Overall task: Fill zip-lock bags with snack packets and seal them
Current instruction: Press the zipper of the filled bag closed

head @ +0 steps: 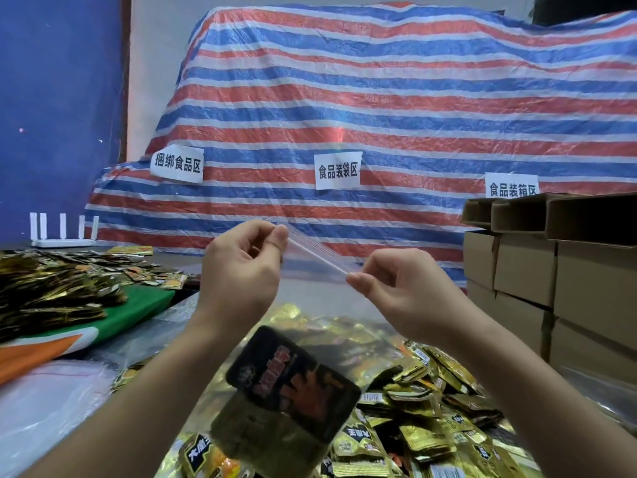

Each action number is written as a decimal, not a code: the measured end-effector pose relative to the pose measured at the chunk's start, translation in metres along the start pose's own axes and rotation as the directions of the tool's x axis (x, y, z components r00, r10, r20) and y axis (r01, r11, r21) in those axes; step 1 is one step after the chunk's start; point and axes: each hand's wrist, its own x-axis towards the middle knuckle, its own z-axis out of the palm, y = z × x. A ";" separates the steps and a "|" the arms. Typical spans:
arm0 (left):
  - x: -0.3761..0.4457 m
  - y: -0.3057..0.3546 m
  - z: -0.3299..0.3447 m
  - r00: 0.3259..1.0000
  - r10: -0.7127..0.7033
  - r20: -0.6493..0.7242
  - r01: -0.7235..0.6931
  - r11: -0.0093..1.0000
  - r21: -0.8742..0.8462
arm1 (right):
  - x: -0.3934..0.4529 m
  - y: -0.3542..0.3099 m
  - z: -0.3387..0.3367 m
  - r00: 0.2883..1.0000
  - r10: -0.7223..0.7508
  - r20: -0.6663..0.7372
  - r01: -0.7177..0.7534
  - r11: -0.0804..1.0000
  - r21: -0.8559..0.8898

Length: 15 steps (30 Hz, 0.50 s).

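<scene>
Currently the sealing step is in hand: left hand and right hand each pinch one end of the zip-lock bag's zip strip, grip closed on it; the bag hangs above the snack packets on the surface, holding packets; next, run fingers along the strip, pressing it shut.

Both hands pinch a zip-lock bag holding snack packets

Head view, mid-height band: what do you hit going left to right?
White multi-antenna router → heap of gold foil snack packets on the green cloth → left hand pinching the clear zip-lock bag's strip → right hand pinching its other end → stacked brown cardboard boxes.
</scene>
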 end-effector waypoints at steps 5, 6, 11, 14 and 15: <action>-0.004 -0.001 0.008 0.999 0.049 0.002 -0.049 0.995 0.084 | -0.014 0.013 -0.001 0.999 -0.034 0.000 0.034 0.999 -0.014; -0.006 -0.001 0.011 0.999 0.045 0.004 -0.045 0.995 0.085 | -0.015 0.014 -0.002 0.999 -0.036 0.000 0.036 0.999 -0.017; -0.005 0.000 0.032 0.998 -0.014 0.061 0.015 1.000 -0.010 | -0.020 0.022 -0.012 0.996 0.020 0.084 -0.007 0.989 -0.150; -0.001 0.008 0.048 0.996 0.005 0.085 0.000 0.998 -0.056 | -0.023 0.027 -0.020 0.995 0.048 0.088 -0.026 0.971 -0.239; 0.000 0.011 0.054 0.994 0.027 0.109 -0.020 0.998 -0.064 | -0.024 0.028 -0.023 0.996 0.052 0.075 -0.031 0.967 -0.254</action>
